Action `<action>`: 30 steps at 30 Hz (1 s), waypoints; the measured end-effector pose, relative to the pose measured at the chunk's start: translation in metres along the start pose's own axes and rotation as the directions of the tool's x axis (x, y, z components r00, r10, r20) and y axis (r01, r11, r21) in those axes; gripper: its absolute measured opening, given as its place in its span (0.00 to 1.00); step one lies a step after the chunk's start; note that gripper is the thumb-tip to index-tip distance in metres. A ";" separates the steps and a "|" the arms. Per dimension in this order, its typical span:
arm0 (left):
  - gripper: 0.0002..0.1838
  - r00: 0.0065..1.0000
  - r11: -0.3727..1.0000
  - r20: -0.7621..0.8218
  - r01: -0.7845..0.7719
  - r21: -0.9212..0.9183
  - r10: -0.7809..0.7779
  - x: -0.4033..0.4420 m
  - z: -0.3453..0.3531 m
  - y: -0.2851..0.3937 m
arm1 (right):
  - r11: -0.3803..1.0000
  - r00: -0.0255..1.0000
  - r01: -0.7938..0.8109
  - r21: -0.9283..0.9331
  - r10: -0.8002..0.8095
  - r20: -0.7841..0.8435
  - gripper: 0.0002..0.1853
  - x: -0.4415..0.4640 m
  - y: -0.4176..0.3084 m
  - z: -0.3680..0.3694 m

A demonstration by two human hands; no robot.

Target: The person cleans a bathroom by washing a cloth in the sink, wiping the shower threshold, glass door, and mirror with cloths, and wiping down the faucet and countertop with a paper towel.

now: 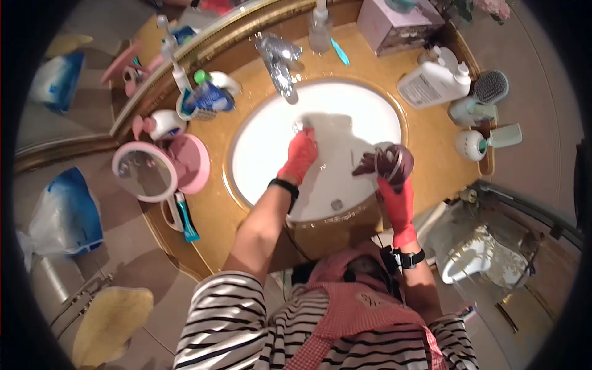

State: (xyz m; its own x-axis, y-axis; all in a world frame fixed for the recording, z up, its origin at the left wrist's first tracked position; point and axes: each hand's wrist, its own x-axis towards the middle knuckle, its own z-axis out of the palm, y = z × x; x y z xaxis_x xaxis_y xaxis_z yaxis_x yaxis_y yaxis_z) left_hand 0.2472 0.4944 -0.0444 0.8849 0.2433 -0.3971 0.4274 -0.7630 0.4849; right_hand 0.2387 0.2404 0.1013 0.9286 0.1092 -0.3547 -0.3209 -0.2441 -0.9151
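Observation:
A white oval sink [364, 117] is set in a tan countertop, below a chrome faucet [280, 68]. My left hand [300, 155], in a red glove, reaches into the basin with its fingertips at the round metal drain [299, 127]. Its fingers are bunched, and whether they hold anything is too small to tell. At the basin's right edge my right hand [396, 200], also gloved in red, grips a dark purple cloth-like bundle [394, 163], which hangs partly over the sink. A small metal overflow hole [336, 204] shows in the near wall of the basin.
Left of the sink are a pink round mirror [145, 172], a pump bottle [166, 125] and a toothbrush cup [196, 108]. Behind it stand a clear dispenser [320, 31] and a pink box [401, 24]. White bottles [431, 85] and a hairbrush [491, 86] are at the right.

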 end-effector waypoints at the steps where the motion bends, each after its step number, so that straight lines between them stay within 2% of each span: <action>1: 0.24 0.990 0.991 -0.091 -0.099 0.094 0.107 0.003 -0.004 -0.007 | 0.945 0.962 0.247 -0.214 -0.267 -0.066 0.33 0.008 0.022 0.002; 2: 0.20 0.959 0.977 -0.209 -0.162 0.138 0.189 0.008 -0.011 -0.011 | 0.913 0.940 0.285 -0.291 -0.326 -0.104 0.35 0.013 0.047 0.002; 4: 0.15 0.933 0.976 -0.351 0.002 -0.217 -0.080 -0.008 -0.069 0.021 | 0.772 0.895 0.380 -0.509 -0.447 -0.011 0.39 0.025 0.070 -0.002; 5: 0.13 0.814 0.969 -0.581 -0.153 -0.196 0.011 -0.002 -0.080 0.010 | 0.785 0.897 0.369 -0.498 -0.442 -0.031 0.39 0.027 0.083 -0.004; 6: 0.13 0.848 0.928 -0.519 -0.101 -0.358 -0.108 -0.003 -0.113 0.017 | 0.720 0.864 0.414 -0.558 -0.504 -0.010 0.40 0.026 0.096 -0.006; 7: 0.14 0.834 0.867 -0.521 -0.115 -0.485 -0.181 0.014 -0.129 0.001 | 0.649 0.830 0.447 -0.615 -0.558 0.014 0.42 0.022 0.106 -0.005; 8: 0.15 0.813 0.700 -0.554 -0.291 -0.653 -0.179 0.035 -0.141 -0.008 | 0.665 0.838 0.427 -0.613 -0.545 -0.007 0.42 0.020 0.108 -0.003; 9: 0.17 0.793 0.469 -0.577 -0.441 -0.765 -0.195 0.055 -0.150 -0.014 | 0.725 0.886 0.338 -0.600 -0.460 -0.056 0.42 0.022 0.106 -0.001; 10: 0.21 0.902 0.350 -0.395 -0.319 -0.881 -0.174 0.063 -0.172 -0.002 | 0.774 0.926 0.242 -0.585 -0.365 -0.100 0.43 0.020 0.102 -0.001; 11: 0.25 0.971 0.229 -0.197 -0.163 -0.960 -0.135 0.071 -0.193 0.007 | 0.780 0.933 0.218 -0.587 -0.343 -0.110 0.43 0.016 0.100 -0.002; 12: 0.24 0.987 0.204 -0.151 -0.136 -0.969 -0.060 0.101 -0.192 -0.017 | 0.795 0.927 0.272 -0.543 -0.367 -0.073 0.43 0.018 0.095 -0.004; 13: 0.22 0.990 0.085 -0.094 -0.102 -0.991 0.102 0.127 -0.196 -0.039 | 0.802 0.914 0.335 -0.494 -0.405 -0.037 0.42 0.023 0.091 -0.006; 14: 0.21 0.962 -0.024 -0.052 -0.048 -0.999 0.267 0.141 -0.198 -0.051 | 0.801 0.913 0.333 -0.497 -0.405 -0.041 0.42 0.025 0.088 -0.006; 15: 0.21 0.962 -0.023 -0.049 -0.044 -0.999 0.267 0.141 -0.201 -0.045 | 0.770 0.892 0.375 -0.516 -0.451 -0.025 0.41 0.025 0.087 -0.005; 17: 0.21 0.997 0.014 0.053 0.052 -0.999 0.049 0.142 -0.212 -0.024 | 0.740 0.869 0.411 -0.532 -0.494 -0.016 0.40 0.026 0.087 -0.002; 18: 0.21 0.997 0.020 0.058 0.057 -0.998 0.051 0.144 -0.213 -0.024 | 0.713 0.849 0.431 -0.553 -0.528 -0.018 0.39 0.026 0.088 -0.002; 20: 0.20 0.981 0.126 0.070 0.048 -0.991 0.180 0.146 -0.218 -0.026 | 0.691 0.831 0.443 -0.572 -0.556 -0.028 0.38 0.024 0.091 -0.001; 21: 0.20 0.980 0.132 0.073 0.049 -0.990 0.184 0.150 -0.217 -0.032 | 0.691 0.834 0.444 -0.570 -0.552 -0.019 0.37 0.026 0.090 -0.001; 23: 0.27 0.892 0.170 0.009 -0.076 -0.982 0.452 0.154 -0.208 -0.049 | 0.696 0.840 0.438 -0.569 -0.543 -0.018 0.36 0.025 0.086 -0.001; 24: 0.27 0.887 0.175 0.016 -0.073 -0.982 0.461 0.155 -0.212 -0.043 | 0.670 0.823 0.454 -0.587 -0.568 -0.012 0.35 0.025 0.082 0.000; 26: 0.28 0.909 0.344 0.170 0.031 -0.938 0.380 0.151 -0.222 -0.027 | 0.643 0.811 0.462 -0.611 -0.586 -0.003 0.34 0.024 0.082 -0.001; 28: 0.28 0.917 0.338 0.200 0.077 -0.938 0.345 0.146 -0.223 -0.026 | 0.667 0.846 0.432 -0.607 -0.533 0.017 0.33 0.026 0.082 -0.001; 30: 0.31 0.909 0.155 0.172 0.121 -0.980 0.379 0.145 -0.223 -0.020 | 0.696 0.868 0.434 -0.571 -0.493 0.060 0.33 0.031 0.079 -0.002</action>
State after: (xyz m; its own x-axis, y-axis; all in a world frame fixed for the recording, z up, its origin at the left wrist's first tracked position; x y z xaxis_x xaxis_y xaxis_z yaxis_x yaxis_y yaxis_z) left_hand 0.4084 0.6783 0.0625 0.9348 -0.1710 -0.3114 0.3547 0.4982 0.7912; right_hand 0.2425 0.2222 0.0189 0.9531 0.2728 0.1312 0.2866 -0.6731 -0.6818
